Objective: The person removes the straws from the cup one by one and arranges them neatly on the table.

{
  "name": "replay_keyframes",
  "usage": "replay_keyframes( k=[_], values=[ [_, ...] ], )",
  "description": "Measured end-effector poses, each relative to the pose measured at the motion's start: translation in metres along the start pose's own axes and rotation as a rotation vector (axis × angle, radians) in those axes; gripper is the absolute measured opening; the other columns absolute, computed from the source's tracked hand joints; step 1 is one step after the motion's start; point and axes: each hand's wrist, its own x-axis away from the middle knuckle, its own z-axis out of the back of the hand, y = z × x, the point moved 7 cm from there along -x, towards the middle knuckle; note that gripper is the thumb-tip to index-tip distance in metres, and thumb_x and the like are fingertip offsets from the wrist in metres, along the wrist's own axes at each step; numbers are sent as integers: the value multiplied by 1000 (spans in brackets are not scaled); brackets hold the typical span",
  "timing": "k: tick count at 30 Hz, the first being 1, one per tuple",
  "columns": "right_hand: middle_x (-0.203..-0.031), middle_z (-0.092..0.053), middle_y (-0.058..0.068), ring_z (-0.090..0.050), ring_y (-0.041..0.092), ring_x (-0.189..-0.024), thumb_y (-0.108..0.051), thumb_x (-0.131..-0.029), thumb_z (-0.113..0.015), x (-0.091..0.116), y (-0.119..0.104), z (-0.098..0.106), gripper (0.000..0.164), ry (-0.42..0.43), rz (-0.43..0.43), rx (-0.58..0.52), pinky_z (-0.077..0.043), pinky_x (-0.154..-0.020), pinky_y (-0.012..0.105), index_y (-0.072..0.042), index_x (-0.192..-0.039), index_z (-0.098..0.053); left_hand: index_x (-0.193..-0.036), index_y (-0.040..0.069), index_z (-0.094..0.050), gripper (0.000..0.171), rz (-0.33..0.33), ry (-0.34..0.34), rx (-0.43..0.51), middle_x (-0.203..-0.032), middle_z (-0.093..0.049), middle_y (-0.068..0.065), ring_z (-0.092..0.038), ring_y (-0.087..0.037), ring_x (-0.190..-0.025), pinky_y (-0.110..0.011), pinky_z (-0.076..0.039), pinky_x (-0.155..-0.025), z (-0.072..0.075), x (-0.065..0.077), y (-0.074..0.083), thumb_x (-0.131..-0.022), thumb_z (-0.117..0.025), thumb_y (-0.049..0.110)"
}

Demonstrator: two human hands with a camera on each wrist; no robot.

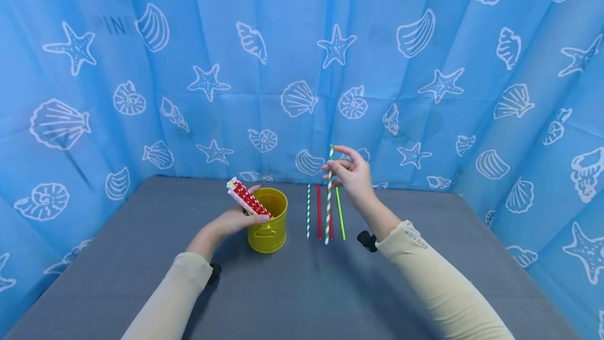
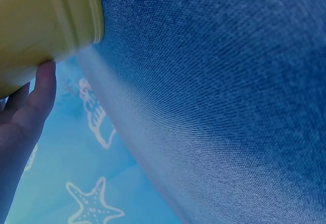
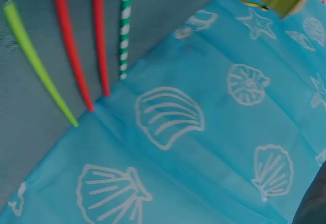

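Note:
A small yellow bucket (image 1: 267, 239) stands on the table, and my left hand (image 1: 231, 220) grips its side, thumb at the rim. Fingers (image 2: 43, 94) press the bucket's wall in the left wrist view. Red straws with white dots (image 1: 250, 198) lean out of its mouth beside some pale ones. To the right, my right hand (image 1: 355, 178) pinches a green-and-white striped paper straw (image 1: 327, 214) near its upper end, holding it upright. Behind it on the table lie another striped straw (image 1: 308, 211), two red straws (image 3: 71, 51) and a lime-green straw (image 1: 341, 215).
The grey table (image 1: 141, 272) ends at a blue curtain (image 1: 292, 62) with white shell and starfish prints. It hangs behind the table and along both sides. A dark wrist-worn device (image 1: 367, 241) shows by the right sleeve.

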Motion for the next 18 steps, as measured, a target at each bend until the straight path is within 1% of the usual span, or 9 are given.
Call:
replay_keyframes(
  k=[1, 4, 7, 10, 13, 15, 18],
  values=[
    [-77, -69, -3, -66, 12, -63, 1, -96, -56, 0, 3, 2, 36, 6, -6, 7, -51, -50, 24, 5, -131, -48, -156, 23, -13, 91, 5, 3, 1, -152, -26, -18, -28, -38, -136, -59, -23, -110, 0, 0, -1, -87, -72, 30],
    [-78, -67, -3, -66, 12, -63, -1, -96, -58, 1, 12, 8, 22, 27, -31, 74, -51, -50, 24, 7, -116, -54, -156, 22, -12, 92, 7, 10, -6, -152, -26, -18, -28, -38, -136, -60, -23, -110, 0, 0, -1, -87, -73, 30],
    [-85, -66, 1, -66, 11, -67, -5, -96, -60, 3, 21, 14, 20, 30, -72, 172, -53, -53, 25, 8, -112, -60, -156, 21, -12, 93, 9, 12, -8, -152, -26, -19, -27, -39, -136, -61, -22, -110, -1, 1, -1, -86, -73, 30],
    [-101, -64, 12, -65, 9, -73, -5, -95, -62, 5, 27, 19, 29, 5, -114, 265, -55, -58, 28, 5, -122, -61, -156, 22, -12, 93, 12, 11, -5, -152, -26, -18, -27, -39, -136, -61, -22, -110, -1, 1, -1, -86, -73, 30],
    [-117, -56, 20, -63, 9, -79, -2, -93, -63, 6, 32, 22, 41, -45, -137, 335, -57, -65, 32, 1, -133, -55, -156, 23, -12, 92, 12, 14, 6, -153, -25, -18, -27, -39, -136, -61, -21, -110, 0, 1, 0, -87, -72, 28],
    [-123, -53, 22, -63, 11, -81, -1, -92, -63, 7, 34, 23, 47, -80, -144, 357, -57, -69, 34, -1, -138, -51, -156, 23, -12, 91, 14, 17, 11, -153, -25, -18, -27, -39, -136, -62, -21, -110, 0, 1, 0, -87, -72, 28],
    [-125, -51, 20, -64, 13, -82, 2, -91, -63, 7, 38, 27, 54, -129, -149, 365, -57, -71, 34, -2, -142, -45, -156, 21, -12, 92, 11, 15, 7, -152, -26, -19, -28, -39, -136, -62, -22, -109, 0, 1, 0, -87, -72, 30]
  ],
)
